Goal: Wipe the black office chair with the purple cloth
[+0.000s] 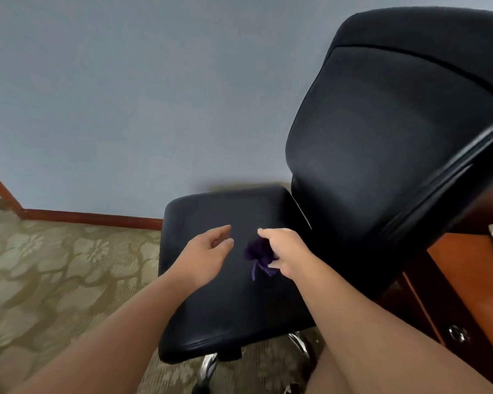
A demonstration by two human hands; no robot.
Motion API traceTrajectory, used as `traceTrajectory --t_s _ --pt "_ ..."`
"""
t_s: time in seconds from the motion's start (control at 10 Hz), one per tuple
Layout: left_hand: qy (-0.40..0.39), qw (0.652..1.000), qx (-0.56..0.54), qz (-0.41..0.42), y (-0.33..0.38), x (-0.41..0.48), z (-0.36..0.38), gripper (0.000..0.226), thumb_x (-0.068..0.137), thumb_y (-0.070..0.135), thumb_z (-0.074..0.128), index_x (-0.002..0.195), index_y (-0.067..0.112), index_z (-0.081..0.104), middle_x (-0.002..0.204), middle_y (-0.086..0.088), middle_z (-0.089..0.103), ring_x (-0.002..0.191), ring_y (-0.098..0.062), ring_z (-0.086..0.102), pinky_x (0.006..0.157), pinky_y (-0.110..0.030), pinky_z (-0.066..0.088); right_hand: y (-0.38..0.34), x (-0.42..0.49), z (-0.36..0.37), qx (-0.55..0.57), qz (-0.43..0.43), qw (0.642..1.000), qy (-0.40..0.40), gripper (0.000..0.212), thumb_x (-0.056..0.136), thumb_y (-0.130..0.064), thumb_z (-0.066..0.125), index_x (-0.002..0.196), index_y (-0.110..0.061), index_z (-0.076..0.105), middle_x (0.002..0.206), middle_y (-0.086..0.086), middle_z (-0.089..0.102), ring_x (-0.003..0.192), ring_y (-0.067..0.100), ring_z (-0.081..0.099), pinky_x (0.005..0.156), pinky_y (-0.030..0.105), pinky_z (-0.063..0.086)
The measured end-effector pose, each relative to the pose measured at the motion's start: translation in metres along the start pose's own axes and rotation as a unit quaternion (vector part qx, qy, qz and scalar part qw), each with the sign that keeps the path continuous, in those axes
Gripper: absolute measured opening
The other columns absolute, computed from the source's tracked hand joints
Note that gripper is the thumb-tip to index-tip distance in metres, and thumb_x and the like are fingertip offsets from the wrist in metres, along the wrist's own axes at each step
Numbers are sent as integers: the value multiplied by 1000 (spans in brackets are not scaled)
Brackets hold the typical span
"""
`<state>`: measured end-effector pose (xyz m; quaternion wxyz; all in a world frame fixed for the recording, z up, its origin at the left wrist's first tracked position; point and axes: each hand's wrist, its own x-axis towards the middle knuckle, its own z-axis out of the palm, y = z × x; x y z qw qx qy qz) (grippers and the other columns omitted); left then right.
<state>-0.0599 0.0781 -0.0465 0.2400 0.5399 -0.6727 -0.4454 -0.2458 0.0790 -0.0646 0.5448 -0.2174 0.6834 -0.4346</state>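
Note:
The black office chair [228, 308] stands in front of me, its padded seat low in the middle and its tall backrest rising at the upper right. Above the seat, my right hand [285, 251] is closed on the bunched purple cloth [258, 255], and a loose strip of cloth hangs down from it. My left hand [208, 248] hovers just left of the cloth over the seat, fingers spread, holding nothing.
A brown wooden desk [473, 280] with a round metal drawer knob [457, 334] stands close on the right, behind the backrest. Patterned beige carpet [54, 274] covers the floor on the left. A grey wall with a reddish baseboard [91, 217] runs behind the chair. Chrome chair legs [208, 368] show below the seat.

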Motion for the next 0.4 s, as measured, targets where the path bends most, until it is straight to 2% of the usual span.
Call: traceTrajectory --t_s 0.1,0.3,0.4 --pt "7 1000 -13 -10 -10 37 -6 47 103 29 53 149 26 46 148 10 50 135 -4 45 104 -15 29 -11 32 10 -13 -3 1000 13 23 91 -30 69 110 -18 62 118 -1 60 110 26 61 86 45 52" --pt "11 998 4 -54 -13 103 -19 46 102 30 53 148 25 49 146 7 53 133 -9 49 101 -17 33 -39 79 23 -93 -15 995 33 54 92 -29 66 144 -18 51 142 0 53 126 24 52 100 39 44" --pt "1 995 10 -100 0 123 -28 49 101 31 54 149 24 46 148 4 51 134 -12 48 101 -18 33 -60 83 27 -145 -7 989 36 58 93 -25 64 147 -12 46 150 4 47 135 27 47 104 36 39"
